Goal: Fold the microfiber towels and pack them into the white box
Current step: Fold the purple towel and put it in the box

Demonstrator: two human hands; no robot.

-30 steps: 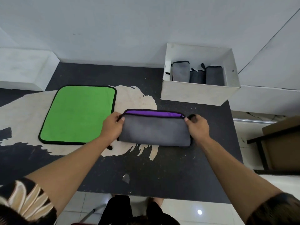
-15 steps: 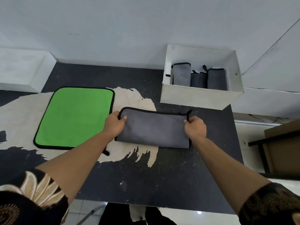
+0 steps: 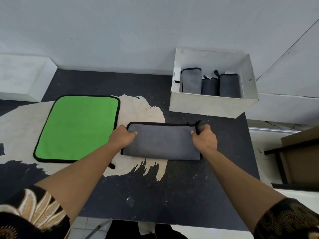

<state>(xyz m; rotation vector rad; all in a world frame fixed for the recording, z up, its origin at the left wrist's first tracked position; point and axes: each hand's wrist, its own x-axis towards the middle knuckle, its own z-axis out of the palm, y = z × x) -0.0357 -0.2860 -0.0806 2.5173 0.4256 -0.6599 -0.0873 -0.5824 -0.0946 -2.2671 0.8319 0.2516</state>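
On tabletop, left hand (image 3: pixel 122 137) and right hand (image 3: pixel 204 138) pinch gray towel (image 3: pixel 162 144) ends; long axis left-right, box (image 3: pixel 212 105) nearer right.

Dark surface (image 3: pixel 172 190) with worn pale patches, white wall (image 3: pixel 138 28) behind, brown cardboard (image 3: pixel 302 157) on a black frame at right

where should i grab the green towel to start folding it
Take the green towel by its two near corners, coming from the near table edge. It lies flat and fully open, long sides running away from the person, so lifting the near black-trimmed edge would fold it in half, though the left forearm covers the near right corner now.
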